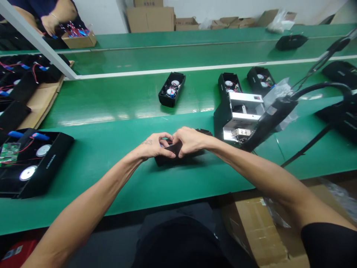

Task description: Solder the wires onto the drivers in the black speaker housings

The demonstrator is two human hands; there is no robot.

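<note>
In front of me on the green bench lies a black speaker housing (pixel 165 160), mostly covered by my hands. Over it, my left hand (pixel 155 146) and my right hand (pixel 192 140) meet with curled fingers, both closed on a thin, dark, flexible-looking piece (pixel 175 149). I cannot make out what kind of piece it is. A bit of red wire shows behind my left fingers. To my left sits a larger open speaker housing (pixel 60 149) with a green circuit board (pixel 9 152), blue battery cells (pixel 40 136) and round white-centred speakers.
Beyond my hands an open speaker housing (pixel 172 89) lies on the green belt. On the right stand a metal-faced machine (pixel 242 111) and a black flexible arm (pixel 269 121). Housings fill a cardboard tray (pixel 46 100) at left. A co-worker's hand (pixel 51 23) is near a box of wired parts (pixel 79 40).
</note>
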